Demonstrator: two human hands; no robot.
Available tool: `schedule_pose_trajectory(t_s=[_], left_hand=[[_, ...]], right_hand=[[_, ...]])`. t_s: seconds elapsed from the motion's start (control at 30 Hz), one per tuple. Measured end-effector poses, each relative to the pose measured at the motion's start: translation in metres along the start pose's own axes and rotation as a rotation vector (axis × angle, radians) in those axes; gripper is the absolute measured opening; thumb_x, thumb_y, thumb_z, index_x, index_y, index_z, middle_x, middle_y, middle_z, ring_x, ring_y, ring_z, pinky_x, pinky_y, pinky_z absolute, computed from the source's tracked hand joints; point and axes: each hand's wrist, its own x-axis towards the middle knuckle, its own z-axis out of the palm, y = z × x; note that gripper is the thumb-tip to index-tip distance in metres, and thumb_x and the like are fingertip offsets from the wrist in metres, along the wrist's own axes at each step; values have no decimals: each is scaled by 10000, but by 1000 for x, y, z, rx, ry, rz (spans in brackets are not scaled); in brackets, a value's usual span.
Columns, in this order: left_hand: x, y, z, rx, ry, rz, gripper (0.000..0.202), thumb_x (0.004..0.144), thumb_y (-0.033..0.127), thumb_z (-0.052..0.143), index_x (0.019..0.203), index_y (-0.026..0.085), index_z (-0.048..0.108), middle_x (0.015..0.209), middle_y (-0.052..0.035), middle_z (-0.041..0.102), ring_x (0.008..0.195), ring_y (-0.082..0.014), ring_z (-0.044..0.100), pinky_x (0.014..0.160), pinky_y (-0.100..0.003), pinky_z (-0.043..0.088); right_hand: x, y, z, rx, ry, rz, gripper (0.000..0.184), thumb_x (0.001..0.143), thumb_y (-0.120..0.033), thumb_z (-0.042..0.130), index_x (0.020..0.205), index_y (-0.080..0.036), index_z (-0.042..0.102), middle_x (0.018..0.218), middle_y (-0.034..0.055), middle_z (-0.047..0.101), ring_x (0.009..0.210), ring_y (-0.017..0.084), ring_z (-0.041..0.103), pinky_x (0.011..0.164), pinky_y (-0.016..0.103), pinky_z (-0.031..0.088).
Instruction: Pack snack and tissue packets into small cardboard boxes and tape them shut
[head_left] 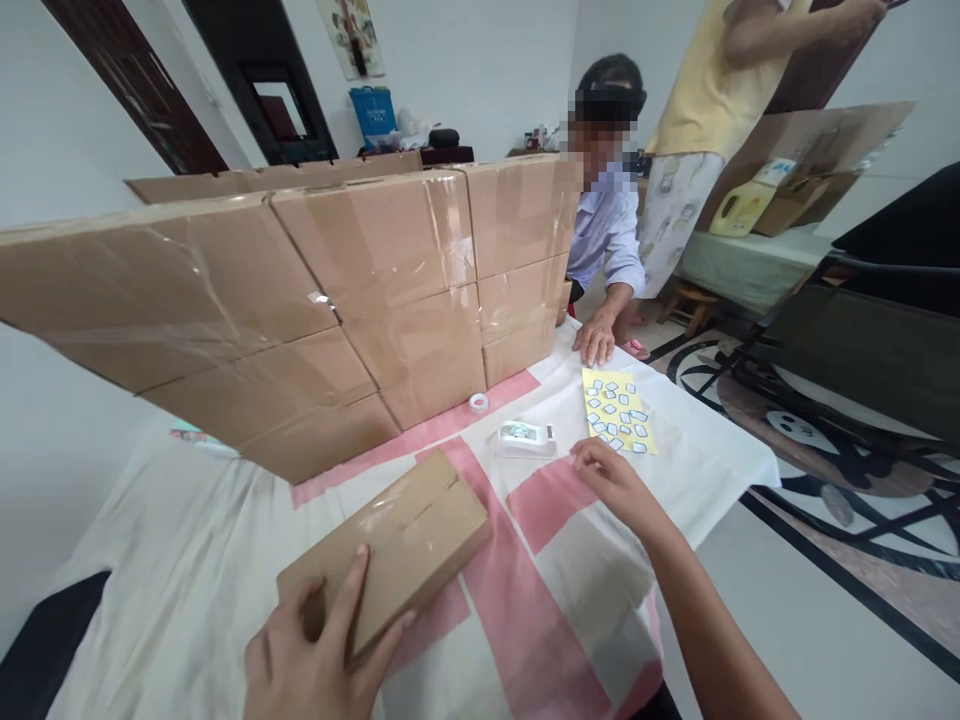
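A small closed cardboard box (pixel 405 535) lies slanted on the cloth in front of me. My left hand (pixel 322 635) steadies it, fingers spread over its top and thumb along its near side. To the right, my right hand (pixel 609 480) hovers near the lower edge of a yellow sheet (pixel 600 400) bearing several small blue-outlined white labels. Its fingers are loosely bent, with nothing visible in them. A clear tape dispenser (pixel 527 438) stands just left of that hand. Beyond it lies a small white ring (pixel 478 402), which looks like a roll of tape.
Large taped cardboard boxes (pixel 405 240) form a wall along the far side of the pink-and-white cloth (pixel 517 590). A seated person's hand (pixel 596 338) rests at the far edge, by the yellow sheet. Another person (pixel 697 100) stands behind. A dark chair (pixel 877 330) is at right.
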Motion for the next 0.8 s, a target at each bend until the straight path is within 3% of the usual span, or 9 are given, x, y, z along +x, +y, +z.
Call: schedule_pose_trajectory(t_s=[0.1, 0.2, 0.3, 0.37, 0.47, 0.57, 0.67, 0.8], left_hand=[[9, 9, -13, -46, -38, -7, 463, 930, 497, 571, 1380, 413, 638, 1289, -125, 622, 1148, -381, 543, 899, -565, 509], [25, -1, -22, -121, -31, -76, 415, 949, 542, 537, 1306, 402, 696, 1261, -98, 621, 1084, -320, 569, 934, -546, 510], [37, -16, -24, -318, -56, -85, 389, 959, 567, 518, 1209, 384, 752, 1338, -75, 565, 1158, -291, 573, 954, -494, 544], [36, -17, -22, -454, -92, -73, 385, 959, 573, 527, 1205, 381, 753, 1338, -75, 548, 1151, -268, 588, 869, -413, 588], [27, -3, -21, -522, -132, -26, 361, 962, 537, 559, 1237, 382, 734, 1164, -78, 584, 947, -212, 631, 734, -343, 592], [25, 18, -28, -497, -74, 100, 312, 953, 464, 609, 1215, 355, 737, 1165, -83, 597, 996, -227, 629, 829, -387, 571], [38, 34, -45, -446, 42, 143, 209, 951, 419, 626, 1071, 310, 759, 1201, -80, 626, 1075, -259, 602, 898, -434, 495], [61, 47, -73, -601, 65, 188, 261, 948, 420, 652, 1170, 292, 703, 1094, -46, 686, 1050, -229, 612, 929, -406, 441]], right_hand=[[-32, -39, 18, 50, -135, -79, 243, 975, -426, 587, 835, -228, 595, 947, 57, 630, 916, 216, 583, 800, 340, 460], [-48, -71, 33, 116, -232, -39, 222, 1002, -424, 576, 893, -232, 585, 865, 33, 599, 790, 185, 554, 716, 320, 441], [-54, -90, 43, 170, -332, -14, 169, 996, -400, 601, 961, -239, 563, 809, 0, 568, 733, 161, 544, 668, 295, 425], [-55, -98, 49, 194, -409, -26, 152, 993, -389, 608, 1036, -247, 572, 781, -17, 549, 696, 148, 520, 655, 287, 416], [-54, -110, 57, 177, -465, -94, 147, 1011, -393, 583, 1031, -249, 605, 785, -15, 538, 677, 140, 482, 647, 283, 403], [-50, -124, 65, 98, -477, -217, 152, 1019, -365, 584, 955, -238, 637, 960, 38, 590, 810, 163, 545, 693, 289, 427], [-49, -139, 72, 68, -520, -321, 136, 1028, -340, 578, 963, -240, 645, 1157, 79, 605, 983, 196, 592, 710, 293, 442], [-55, -155, 80, 99, -622, -411, 157, 1068, -317, 507, 1012, -245, 635, 1161, 77, 641, 1029, 196, 617, 831, 333, 488]])
